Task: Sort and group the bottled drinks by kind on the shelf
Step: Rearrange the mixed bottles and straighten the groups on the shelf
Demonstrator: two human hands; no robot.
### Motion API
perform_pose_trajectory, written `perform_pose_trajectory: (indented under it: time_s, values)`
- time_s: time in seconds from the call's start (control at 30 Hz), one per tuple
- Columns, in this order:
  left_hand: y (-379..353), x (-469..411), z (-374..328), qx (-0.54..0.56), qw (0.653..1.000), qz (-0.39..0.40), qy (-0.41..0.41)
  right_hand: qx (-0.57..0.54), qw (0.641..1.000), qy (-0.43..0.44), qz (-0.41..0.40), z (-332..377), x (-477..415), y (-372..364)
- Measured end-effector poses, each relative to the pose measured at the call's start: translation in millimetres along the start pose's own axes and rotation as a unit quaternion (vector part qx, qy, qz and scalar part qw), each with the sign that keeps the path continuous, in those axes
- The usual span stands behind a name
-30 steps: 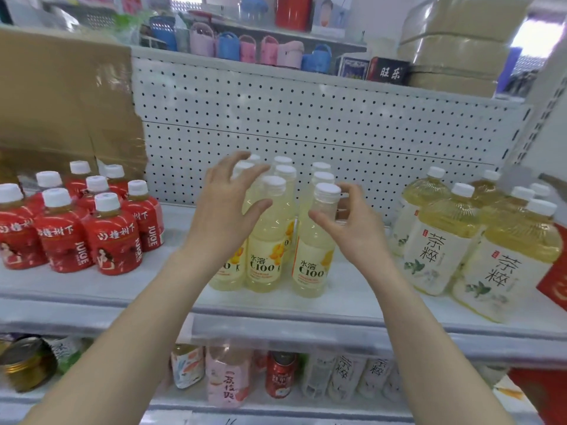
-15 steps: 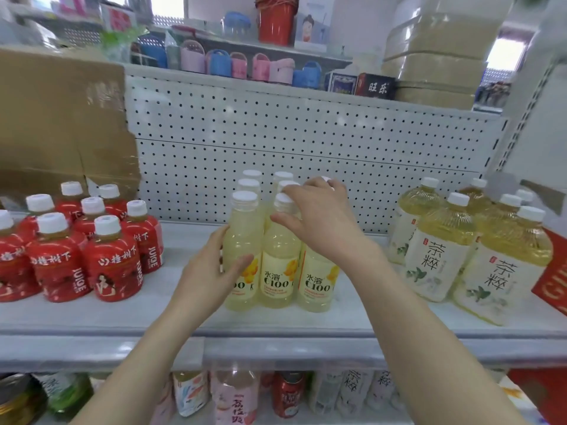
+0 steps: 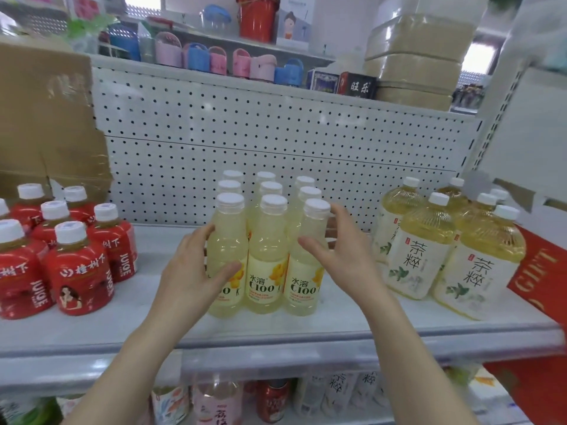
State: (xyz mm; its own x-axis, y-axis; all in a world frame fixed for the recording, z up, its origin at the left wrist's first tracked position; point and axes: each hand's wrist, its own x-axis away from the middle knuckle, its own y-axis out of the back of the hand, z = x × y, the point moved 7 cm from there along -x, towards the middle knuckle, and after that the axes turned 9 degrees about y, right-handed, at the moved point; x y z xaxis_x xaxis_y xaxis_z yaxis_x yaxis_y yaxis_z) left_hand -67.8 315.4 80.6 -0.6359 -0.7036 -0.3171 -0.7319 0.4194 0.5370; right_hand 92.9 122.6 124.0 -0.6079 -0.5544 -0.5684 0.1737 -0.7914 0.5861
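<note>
On shelf (image 3: 337, 326) | left hand (image 3: 190, 271) grip clamps pale-yellow C100 bottle (image 3: 228, 240) | right hand (image 3: 343, 259) grip apart, perhaps touching

Lemon bottles (image 3: 267, 256) between left hand (image 3: 196, 271) and right hand (image 3: 340, 256): clear glossy plastic, matt white plastic caps (image 3: 274, 204), glossy film labels (image 3: 265, 283); red bottles (image 3: 79, 271) left of the grip: shiny film wrap; tea bottles (image 3: 426, 234) right of it: clear glossy plastic; backboard (image 3: 276, 142) behind: matt perforated painted metal; shelf (image 3: 276, 335) beneath: smooth, pale.

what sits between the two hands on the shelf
The C100 bottles, three columns wide, stand between the left hand and the right hand on the shelf, as the head view shows.
</note>
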Motion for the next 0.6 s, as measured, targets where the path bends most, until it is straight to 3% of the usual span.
perform_pose_trajectory:
  time_s: [0.3, 0.37, 0.43, 0.53, 0.6]
  values:
    - [-4, 5, -2, -0.001, 1.0, -0.016, 0.019, 0.011, 1.0, 0.019, 0.02, -7, -3, -1]
    - [-8, 11, -11, -0.014, 0.997, -0.069, 0.014, 0.018, 0.999, 0.017, 0.023, -21, 2, 12]
    - [-7, 20, -28, -0.015, 0.988, -0.152, -0.023, 0.04, 0.999, 0.025, -0.025, -32, 4, 38]
    - [-25, 40, -78, -0.015, 0.957, -0.261, -0.126, 0.096, 0.985, 0.064, -0.125, -55, 9, 102]
    - [-52, 51, -117, -0.005, 0.936, -0.293, -0.194, 0.133, 0.972, 0.081, -0.174, -73, 13, 147]
